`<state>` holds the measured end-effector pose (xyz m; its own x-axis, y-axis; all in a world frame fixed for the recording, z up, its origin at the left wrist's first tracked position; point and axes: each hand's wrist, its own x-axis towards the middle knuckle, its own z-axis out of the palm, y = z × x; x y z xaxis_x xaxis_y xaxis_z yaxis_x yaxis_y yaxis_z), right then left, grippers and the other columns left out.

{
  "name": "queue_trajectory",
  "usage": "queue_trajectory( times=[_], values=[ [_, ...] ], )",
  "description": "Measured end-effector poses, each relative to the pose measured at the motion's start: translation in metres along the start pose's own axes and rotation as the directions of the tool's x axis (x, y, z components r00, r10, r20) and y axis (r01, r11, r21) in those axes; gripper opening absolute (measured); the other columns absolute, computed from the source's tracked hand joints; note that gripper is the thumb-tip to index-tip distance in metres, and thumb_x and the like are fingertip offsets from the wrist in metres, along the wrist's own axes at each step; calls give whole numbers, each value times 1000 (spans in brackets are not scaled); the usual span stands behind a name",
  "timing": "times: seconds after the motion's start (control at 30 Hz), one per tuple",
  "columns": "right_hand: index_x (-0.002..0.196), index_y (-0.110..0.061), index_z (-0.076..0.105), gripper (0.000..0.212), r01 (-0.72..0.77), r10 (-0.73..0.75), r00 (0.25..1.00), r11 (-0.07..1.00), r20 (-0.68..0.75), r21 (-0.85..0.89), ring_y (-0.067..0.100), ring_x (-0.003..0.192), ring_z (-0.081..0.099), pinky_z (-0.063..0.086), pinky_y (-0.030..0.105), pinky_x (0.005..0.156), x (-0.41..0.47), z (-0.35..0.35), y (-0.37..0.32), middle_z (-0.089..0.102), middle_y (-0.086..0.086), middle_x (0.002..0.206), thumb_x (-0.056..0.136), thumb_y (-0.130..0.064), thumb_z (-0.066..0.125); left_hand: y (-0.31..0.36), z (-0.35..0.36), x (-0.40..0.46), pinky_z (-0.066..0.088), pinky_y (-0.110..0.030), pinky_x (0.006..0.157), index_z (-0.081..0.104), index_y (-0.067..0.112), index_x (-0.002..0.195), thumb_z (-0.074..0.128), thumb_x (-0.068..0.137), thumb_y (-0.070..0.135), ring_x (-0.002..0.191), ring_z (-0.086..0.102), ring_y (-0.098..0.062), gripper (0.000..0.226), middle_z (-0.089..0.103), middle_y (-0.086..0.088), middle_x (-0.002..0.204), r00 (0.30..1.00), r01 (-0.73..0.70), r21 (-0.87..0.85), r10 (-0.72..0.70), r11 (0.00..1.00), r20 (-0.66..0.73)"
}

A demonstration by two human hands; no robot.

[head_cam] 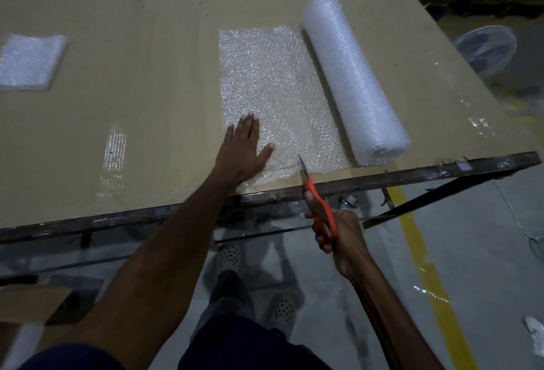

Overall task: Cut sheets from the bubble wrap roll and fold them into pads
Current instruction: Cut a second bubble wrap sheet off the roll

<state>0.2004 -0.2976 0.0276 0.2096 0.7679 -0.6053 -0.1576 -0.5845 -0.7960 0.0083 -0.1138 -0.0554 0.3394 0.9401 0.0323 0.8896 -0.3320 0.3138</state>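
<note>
Already one pad lies well left of the roll. Beside the roll, the flat left hand presses the unrolled sheet; the right hand grips scissors at its near edge, cut barely begun, folding left.

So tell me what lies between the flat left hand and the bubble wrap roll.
In the head view, only the unrolled bubble wrap sheet lies between left hand and roll.

Left of the roll, a folded pad is blurred and cut by the picture's edge; right of it, a round fan-like thing is too blurred to identify.
</note>
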Motion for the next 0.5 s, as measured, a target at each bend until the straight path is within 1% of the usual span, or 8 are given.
queue_trajectory(
  times=[0.07,0.17,0.27,0.33,0.4,0.43,0.5],
  values=[
    [89,1,72,55,5,-5,1000,1000,13,-4,10,39,40,25,17,36,-2,0,0,48,2,54,73,-51,78,-1,1,0,1,-45,123,10,4,157,25,102,59,153,-1,-23,79,2,-13,166,1000,-4,2,4,1000,-2],
    [93,6,69,52,-12,12,1000,1000,11,-12,9,37,36,24,18,36,-7,-5,5,46,0,51,80,-44,78,-1,2,1,1,-45,123,10,4,157,24,101,60,153,0,-24,80,3,-14,165,1000,-4,8,4,1000,-3],
    [96,9,68,52,-23,23,1000,1000,9,-9,8,35,35,24,20,35,-9,-9,8,45,-2,49,83,-40,78,-1,1,1,2,-46,123,11,3,157,24,101,60,153,0,-24,80,4,-14,165,1000,-4,8,4,1000,-3],
    [92,7,69,48,-18,18,1000,1000,7,-12,9,35,35,25,20,35,-9,-8,6,46,-1,50,83,-39,78,0,1,1,2,-46,123,12,3,157,24,101,60,153,1,-24,80,4,-14,165,1000,-3,8,3,1000,-8],
    [84,1,68,41,-5,5,1000,1000,2,-22,9,35,37,25,19,35,-8,-7,5,49,4,53,81,-38,79,-1,2,0,2,-46,123,11,3,157,23,101,60,153,0,-24,81,4,-14,165,1000,-2,6,2,1000,-2],
    [82,1,68,41,0,0,1000,1000,1,-23,10,35,37,25,18,35,-8,-7,6,50,7,55,80,-37,80,-1,2,1,1,-46,123,10,4,157,22,101,61,153,0,-24,81,3,-14,165,1000,-2,4,2,1000,2],
    [88,10,68,50,4,-4,1000,1000,6,-27,10,35,36,24,18,35,-8,-9,7,49,5,52,79,-37,81,-1,2,0,1,-45,123,9,4,157,22,101,61,153,-1,-23,81,2,-14,166,1000,0,2,0,1000,4]
  ],
)
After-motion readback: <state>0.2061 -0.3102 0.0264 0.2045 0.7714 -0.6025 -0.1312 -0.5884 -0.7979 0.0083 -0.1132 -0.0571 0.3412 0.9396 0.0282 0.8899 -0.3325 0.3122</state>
